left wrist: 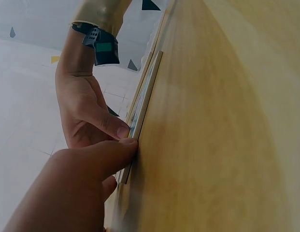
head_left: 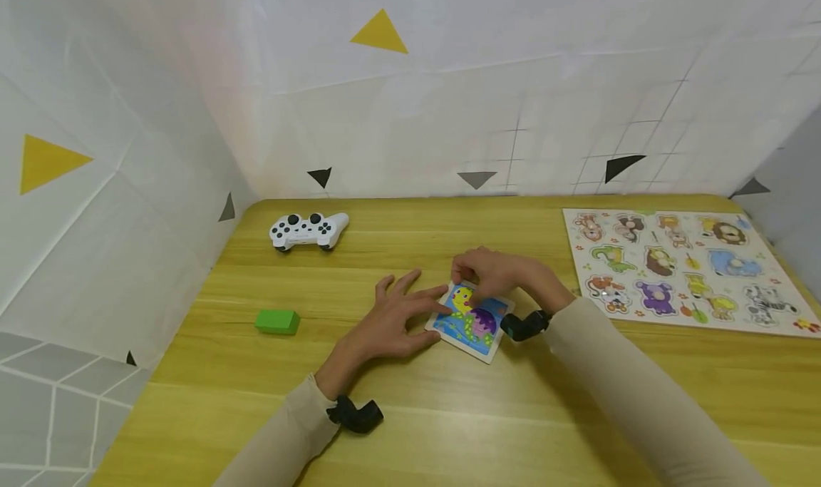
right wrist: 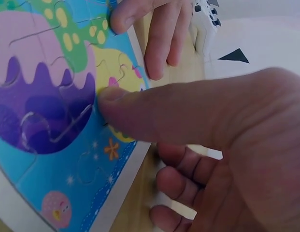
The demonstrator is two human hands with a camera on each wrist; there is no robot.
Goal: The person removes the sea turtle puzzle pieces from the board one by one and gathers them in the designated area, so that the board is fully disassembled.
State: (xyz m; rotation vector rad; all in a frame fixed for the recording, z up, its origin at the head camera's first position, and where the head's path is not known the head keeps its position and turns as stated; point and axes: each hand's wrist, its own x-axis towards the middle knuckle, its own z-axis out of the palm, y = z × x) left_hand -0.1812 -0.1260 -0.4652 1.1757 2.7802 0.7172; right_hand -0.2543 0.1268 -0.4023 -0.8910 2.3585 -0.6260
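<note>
A small jigsaw puzzle (head_left: 482, 324) with a yellow creature and a purple eggshell lies flat on the table between both hands. My left hand (head_left: 396, 320) rests at its left side with fingers spread, index fingertip on the surface and thumb by the edge. From above, my right hand (head_left: 492, 272) reaches over the top edge. In the right wrist view, the right hand (right wrist: 236, 121) presses its straight thumb onto the yellow part of the puzzle (right wrist: 53, 106), its other fingers bent beyond the border. The left wrist view shows the left thumb (left wrist: 123, 151) against the board's side.
A green block (head_left: 276, 321) lies to the left on the wooden table (head_left: 359, 252). Behind it is a white game controller (head_left: 308, 232). At the right lies a large animal puzzle board (head_left: 631, 269). White sheeting (head_left: 449, 116) with coloured triangles stands behind the table.
</note>
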